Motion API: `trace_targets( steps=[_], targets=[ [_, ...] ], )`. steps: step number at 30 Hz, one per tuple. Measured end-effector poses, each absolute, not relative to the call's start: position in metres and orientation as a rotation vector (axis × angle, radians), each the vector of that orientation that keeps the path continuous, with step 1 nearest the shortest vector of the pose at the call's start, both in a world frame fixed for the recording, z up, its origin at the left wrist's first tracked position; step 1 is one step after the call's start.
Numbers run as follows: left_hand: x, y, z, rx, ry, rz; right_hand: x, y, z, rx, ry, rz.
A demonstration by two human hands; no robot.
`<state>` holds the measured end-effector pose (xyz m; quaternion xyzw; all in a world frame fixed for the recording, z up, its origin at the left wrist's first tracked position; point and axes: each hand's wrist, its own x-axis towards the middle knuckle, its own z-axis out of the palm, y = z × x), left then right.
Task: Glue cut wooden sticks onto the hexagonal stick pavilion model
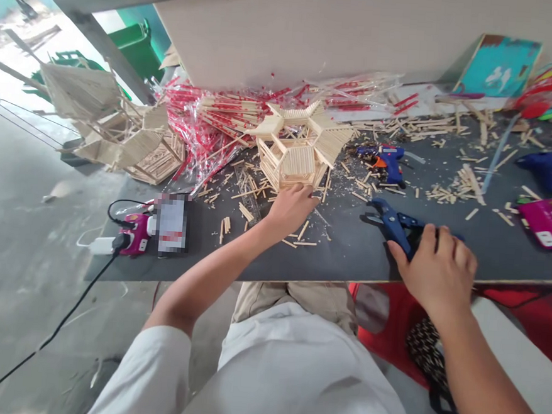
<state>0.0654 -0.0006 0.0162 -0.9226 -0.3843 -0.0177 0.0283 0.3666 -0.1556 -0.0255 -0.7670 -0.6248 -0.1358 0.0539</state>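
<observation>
A small model building made of thin wooden sticks (299, 161), with flared, ribbed roof panels, stands on the dark table. My left hand (292, 209) is at its front lower edge, fingers bent against the base; their tips are partly hidden. On the right, my right hand (437, 265) is closed around the handles of a blue hand cutter (391, 220) lying near the table's front edge. Its jaws point left, toward the model. Cut stick pieces (302, 234) lie scattered just in front of my left hand.
Red-tipped sticks in plastic wrap (207, 114) are heaped behind the model. A blue glue gun (390, 163) lies to its right, among stick scraps (462, 182). Another stick structure (125, 127) stands at left. Pink power strips (136, 234) sit at both ends.
</observation>
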Motion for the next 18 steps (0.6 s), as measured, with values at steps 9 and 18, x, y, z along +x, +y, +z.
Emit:
trace_targets(
  steps=[9, 18],
  targets=[
    [0.081, 0.006, 0.013, -2.835, -1.056, -0.044, 0.363, -0.138, -0.017, -2.238, -1.826, -0.318],
    [0.1, 0.002, 0.037, -2.835, -1.339, 0.104, 0.356, -0.039, 0.013, -2.244, -1.887, -0.251]
  ],
)
